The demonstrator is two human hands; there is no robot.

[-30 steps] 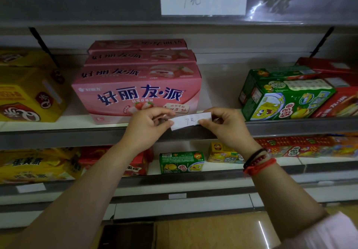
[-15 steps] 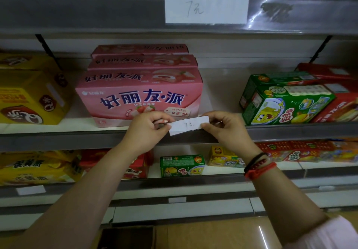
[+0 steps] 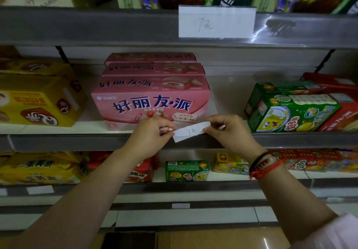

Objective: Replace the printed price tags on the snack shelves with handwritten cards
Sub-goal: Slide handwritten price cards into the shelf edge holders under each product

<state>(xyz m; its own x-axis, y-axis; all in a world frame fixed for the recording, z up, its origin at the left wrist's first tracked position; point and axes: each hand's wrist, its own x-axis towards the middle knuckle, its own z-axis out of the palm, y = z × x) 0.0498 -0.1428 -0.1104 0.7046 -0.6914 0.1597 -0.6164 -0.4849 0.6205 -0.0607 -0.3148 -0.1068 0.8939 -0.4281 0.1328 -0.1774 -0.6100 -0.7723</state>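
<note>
A small white handwritten card (image 3: 190, 132) is held slightly tilted against the grey front rail (image 3: 77, 141) of the middle shelf, below the pink snack boxes (image 3: 151, 101). My left hand (image 3: 150, 134) pinches its left end and my right hand (image 3: 229, 132) pinches its right end. My left hand also grips a small red-and-white object whose kind I cannot make out. A larger handwritten card (image 3: 216, 22) sits in the clear holder on the upper shelf rail.
Yellow boxes (image 3: 34, 97) stand left of the pink ones, green cartoon boxes (image 3: 290, 109) and red boxes to the right. The lower shelf holds small green (image 3: 187, 170) and yellow boxes, with small white tags (image 3: 39, 189) on its rail. A brown floor lies below.
The view has tilted upward, so the shelves appear lower in frame. Both hands stay on the card, which has sunk a little toward the rail.
</note>
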